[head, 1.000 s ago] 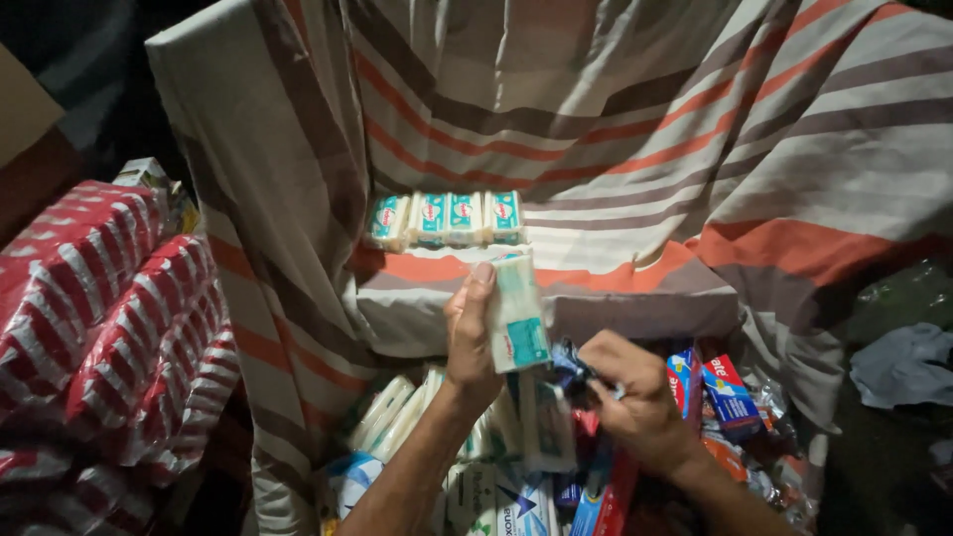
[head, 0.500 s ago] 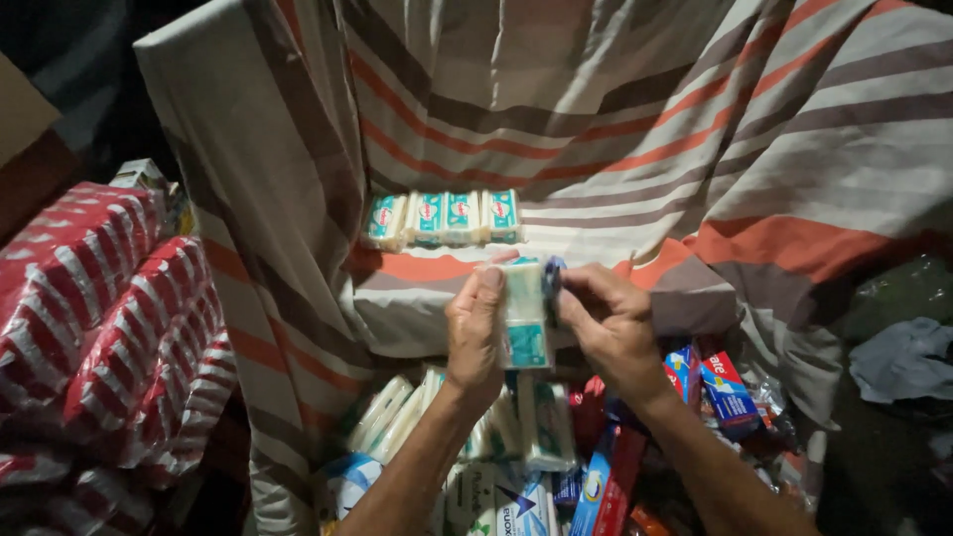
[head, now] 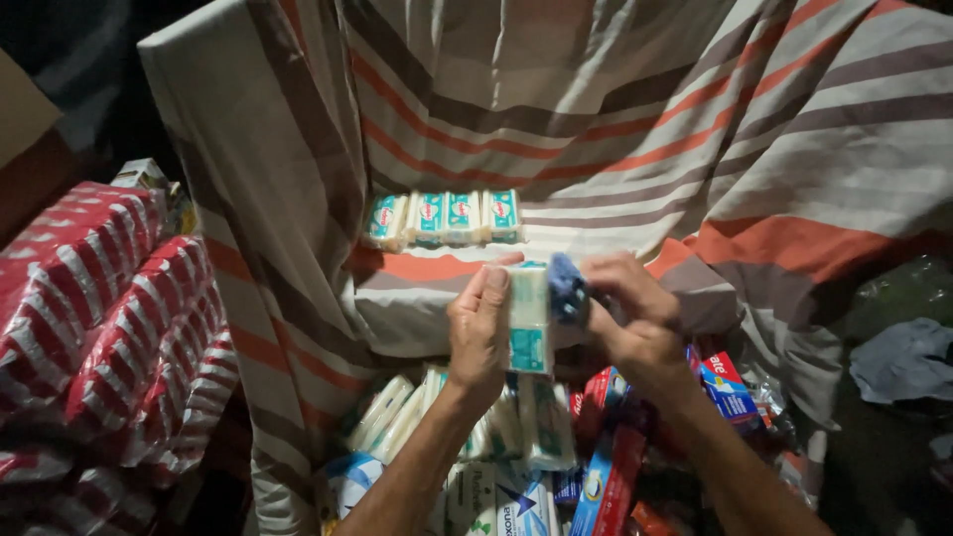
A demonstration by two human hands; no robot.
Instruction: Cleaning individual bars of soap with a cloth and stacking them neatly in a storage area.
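Note:
My left hand grips a white and teal wrapped soap bar, held upright in front of me. My right hand presses a small blue cloth against the bar's upper right side. Beyond my hands, a row of several matching soap bars lies on a ledge covered by a striped cloth. Below my hands sits a pile of more white soap bars and red and blue boxed goods.
Red and white striped wrapped bundles are stacked at the left. A small red and blue box lies at the right of the pile. A grey rag and crinkled clear plastic lie at the far right. A brown carton corner shows upper left.
My right hand came up from the pile with the blue cloth and now rests against the soap bar, which stays in my left hand.

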